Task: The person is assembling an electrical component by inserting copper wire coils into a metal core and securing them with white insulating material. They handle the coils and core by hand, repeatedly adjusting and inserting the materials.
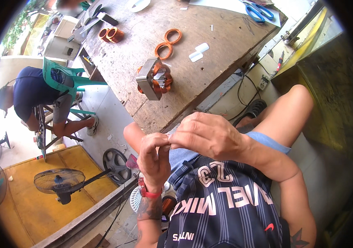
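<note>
Frame centre: left hand (155, 155) and right hand (209, 136) met, fingers (182, 138) pinched narrow on a pale scrap (169, 138), seemingly shaping it. Next move probably called for light, steady pressure.

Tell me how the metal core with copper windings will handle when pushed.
The metal core looks solid and blocky, so probably heavy for its size. Its squared sides suggest sliding rather than rolling. The exposed copper windings could scuff if bumped.

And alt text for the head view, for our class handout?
Left hand and right hand meet above a seated person's lap, holding something too small to identify; a wooden table ahead bears a copper-wound metal core, copper rings and scissors.
</note>
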{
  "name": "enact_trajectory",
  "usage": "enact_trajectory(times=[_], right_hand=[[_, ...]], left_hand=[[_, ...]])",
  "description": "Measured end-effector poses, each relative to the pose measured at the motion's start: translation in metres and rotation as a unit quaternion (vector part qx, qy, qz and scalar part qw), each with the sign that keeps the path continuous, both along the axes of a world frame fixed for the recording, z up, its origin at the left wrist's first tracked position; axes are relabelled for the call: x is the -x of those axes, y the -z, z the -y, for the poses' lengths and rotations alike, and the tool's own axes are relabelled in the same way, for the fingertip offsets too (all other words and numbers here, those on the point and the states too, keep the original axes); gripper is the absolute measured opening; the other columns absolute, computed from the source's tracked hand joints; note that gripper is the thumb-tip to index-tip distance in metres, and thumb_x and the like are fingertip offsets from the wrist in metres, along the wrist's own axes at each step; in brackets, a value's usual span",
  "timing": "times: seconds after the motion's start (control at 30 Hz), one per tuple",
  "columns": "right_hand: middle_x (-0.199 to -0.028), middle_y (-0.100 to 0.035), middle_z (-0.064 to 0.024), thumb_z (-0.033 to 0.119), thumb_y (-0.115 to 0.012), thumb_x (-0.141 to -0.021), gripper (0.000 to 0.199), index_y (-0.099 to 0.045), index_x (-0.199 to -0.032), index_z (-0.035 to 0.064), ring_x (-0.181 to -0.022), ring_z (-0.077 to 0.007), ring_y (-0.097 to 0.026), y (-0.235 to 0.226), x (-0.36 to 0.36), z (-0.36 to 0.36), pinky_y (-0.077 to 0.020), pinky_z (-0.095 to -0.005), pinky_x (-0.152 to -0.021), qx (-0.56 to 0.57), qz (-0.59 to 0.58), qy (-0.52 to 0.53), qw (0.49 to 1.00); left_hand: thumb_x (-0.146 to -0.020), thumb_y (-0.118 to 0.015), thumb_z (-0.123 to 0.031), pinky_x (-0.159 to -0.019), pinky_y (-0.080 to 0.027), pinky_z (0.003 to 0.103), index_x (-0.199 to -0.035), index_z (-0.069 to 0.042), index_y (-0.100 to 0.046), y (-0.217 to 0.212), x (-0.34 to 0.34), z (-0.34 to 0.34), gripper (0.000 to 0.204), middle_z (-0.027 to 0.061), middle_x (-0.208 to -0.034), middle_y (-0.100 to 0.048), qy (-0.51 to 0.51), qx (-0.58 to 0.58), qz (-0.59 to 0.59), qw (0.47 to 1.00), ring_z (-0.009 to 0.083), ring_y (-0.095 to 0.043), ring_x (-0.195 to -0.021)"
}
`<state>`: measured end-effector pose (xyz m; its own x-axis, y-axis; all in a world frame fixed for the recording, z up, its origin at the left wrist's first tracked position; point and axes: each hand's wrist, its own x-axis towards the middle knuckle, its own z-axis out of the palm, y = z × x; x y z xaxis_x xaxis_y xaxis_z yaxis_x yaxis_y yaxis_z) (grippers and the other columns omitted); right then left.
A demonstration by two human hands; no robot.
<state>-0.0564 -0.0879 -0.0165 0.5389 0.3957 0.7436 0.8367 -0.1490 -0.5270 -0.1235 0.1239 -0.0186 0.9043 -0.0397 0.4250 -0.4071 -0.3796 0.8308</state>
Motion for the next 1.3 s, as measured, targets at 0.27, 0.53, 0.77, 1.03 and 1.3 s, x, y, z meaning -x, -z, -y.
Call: enact_trajectory(times=[0.27,0.53,0.77,1.03,1.3], right_hand=[[-0.096,-0.067,-0.0116,0.01,-0.071,-0.102,0.014,-0.063,-0.109,0.0016,-0.09,-0.0274,-0.069,0.016,-0.032,0.004,-0.0566,-0.0378,-0.077,-0.08,-0.036,0.153,0.984],[-0.109,-0.072,-0.0183,0.018,-0.066,-0.106,0.023,-0.068,-0.115,-0.0026,-0.094,-0.0349,-0.072,0.04,-0.098,-0.005,-0.0601,-0.0455,-0.088,-0.003,-0.155,0.208,0.966],[-0.109,-0.072,-0.0187,0.031,-0.077,-0.096,0.04,-0.07,-0.118,-0.0006,-0.107,-0.0351,-0.068,0.04,-0.1,-0.021,-0.0556,-0.0443,-0.098,0.054,-0.134,0.191,0.971],[-0.108,-0.066,-0.0164,0.024,-0.075,-0.095,0.041,-0.063,-0.125,-0.0017,-0.106,-0.0341,-0.064,0.046,-0.101,-0.033,-0.0542,-0.0446,-0.099,0.088,-0.085,0.218,0.968],[-0.115,-0.07,-0.0207,0.027,-0.072,-0.098,0.038,-0.068,-0.119,-0.0038,-0.114,-0.0354,-0.066,0.05,-0.123,-0.03,-0.054,-0.0441,-0.105,0.074,-0.081,0.174,0.979]], left_hand=[[-0.103,-0.069,0.003,-0.098,-0.055,0.035,-0.126,0.0,-0.062,0.009,-0.088,-0.038,0.024,0.0157,-0.122,-0.071,-0.042,-0.045,0.077,0.995,0.0221,-0.07,-0.112],[-0.088,-0.078,0.01,-0.108,-0.054,0.036,-0.121,0.004,-0.078,0.014,-0.197,-0.081,0.034,0.0202,-0.146,-0.067,0.216,0.024,-0.139,0.966,0.0222,-0.069,-0.124],[-0.085,-0.077,0.01,-0.089,-0.057,0.03,-0.126,0.002,-0.076,0.008,-0.19,-0.06,0.042,0.0085,-0.114,-0.08,0.063,-0.19,-0.049,0.979,0.0134,-0.072,-0.101],[-0.084,-0.082,0.006,-0.096,-0.056,0.03,-0.128,-0.001,-0.076,0.02,-0.167,-0.048,0.045,0.009,-0.121,-0.078,-0.036,-0.136,-0.105,0.984,0.0156,-0.072,-0.109],[-0.106,-0.072,-0.013,-0.086,-0.051,0.03,-0.121,-0.001,-0.068,0.024,-0.156,-0.075,0.02,0.003,-0.105,-0.069,-0.113,-0.016,-0.128,0.985,0.0116,-0.062,-0.096]])
